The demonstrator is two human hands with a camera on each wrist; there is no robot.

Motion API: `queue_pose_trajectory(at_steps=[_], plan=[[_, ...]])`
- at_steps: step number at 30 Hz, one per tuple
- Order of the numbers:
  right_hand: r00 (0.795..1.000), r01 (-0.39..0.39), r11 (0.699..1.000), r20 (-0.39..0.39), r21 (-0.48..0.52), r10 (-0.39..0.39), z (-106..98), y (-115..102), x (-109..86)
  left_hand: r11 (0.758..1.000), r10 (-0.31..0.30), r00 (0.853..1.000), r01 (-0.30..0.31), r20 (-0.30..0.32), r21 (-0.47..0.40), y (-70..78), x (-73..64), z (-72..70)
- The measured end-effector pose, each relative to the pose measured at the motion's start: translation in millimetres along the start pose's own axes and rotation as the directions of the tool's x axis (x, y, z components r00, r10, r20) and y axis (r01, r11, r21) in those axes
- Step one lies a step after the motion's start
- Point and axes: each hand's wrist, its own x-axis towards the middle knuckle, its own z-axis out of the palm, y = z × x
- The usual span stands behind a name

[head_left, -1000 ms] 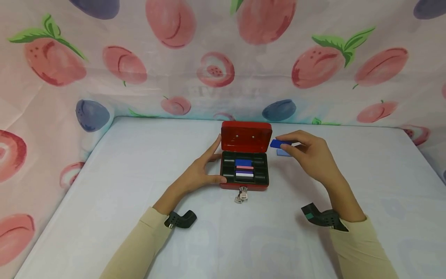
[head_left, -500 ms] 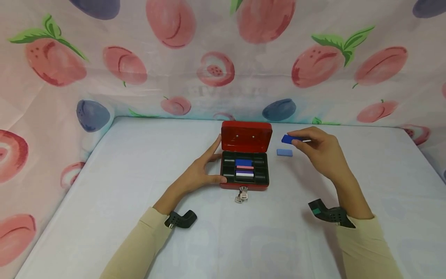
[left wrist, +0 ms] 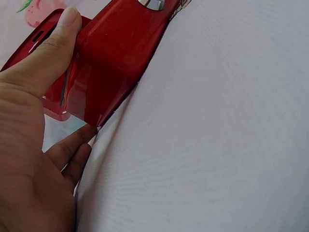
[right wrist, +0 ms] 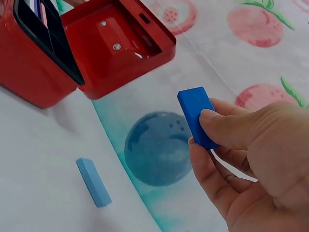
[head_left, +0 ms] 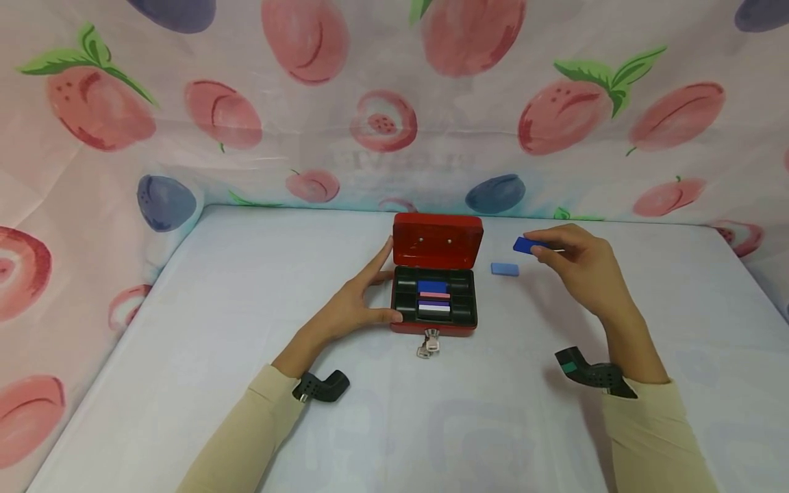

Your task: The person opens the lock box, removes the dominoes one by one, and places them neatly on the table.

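Note:
A small red cash box [head_left: 433,329] stands with its lid [head_left: 437,241] raised. Inside its black tray [head_left: 462,312] lie several flat blocks, among them a blue block [head_left: 432,287], a pink block [head_left: 434,296] and a white block [head_left: 434,308]. My left hand [head_left: 351,302] rests against the box's left side, thumb on the front corner, forefinger reaching up to the lid. Right of the box, my right hand [head_left: 582,263] pinches a dark blue rectangular block [right wrist: 197,118] above the table. A light blue block [head_left: 505,270] lies on the table below and left of it.
A key with a tag [head_left: 429,344] hangs at the box's front lock. White cloth covers the table [head_left: 431,424]. Behind and to the left rises a fruit-print cloth [head_left: 308,137]. Each wrist wears a black camera mount [head_left: 592,373].
The right hand has moved to the right and slightly back with the dark blue block, away from the box, uncovering the light blue block. The left hand has stayed at the box.

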Motion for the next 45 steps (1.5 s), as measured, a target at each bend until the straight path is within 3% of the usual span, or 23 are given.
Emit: queue_pose_trajectory(at_steps=[7, 21, 39, 45], plan=[[0.996, -0.088, 0.995, 0.027, -0.046, 0.089, -5, 12, -1.3, 1.0, 0.001, 1.0, -0.001, -0.006, -0.008, -1.4, 0.8, 0.1], [0.981, -0.172, 0.978, 0.073, -0.122, 0.182, -8, 32, -3.1, 1.0, -0.009, 1.0, 0.009, -0.005, 0.004, 0.1, 1.3, 0.9], [0.957, -0.235, 0.958, 0.134, -0.162, 0.257, 3, 63, -7.5, 1.0, -0.018, 1.0, 0.018, -0.005, -0.003, 1.0, 0.3, 0.3], [0.961, -0.213, 0.963, 0.14, -0.167, 0.237, 9, 67, -7.0, 1.0, -0.02, 1.0, 0.02, -0.006, -0.007, 1.3, 0.1, 0.3]])
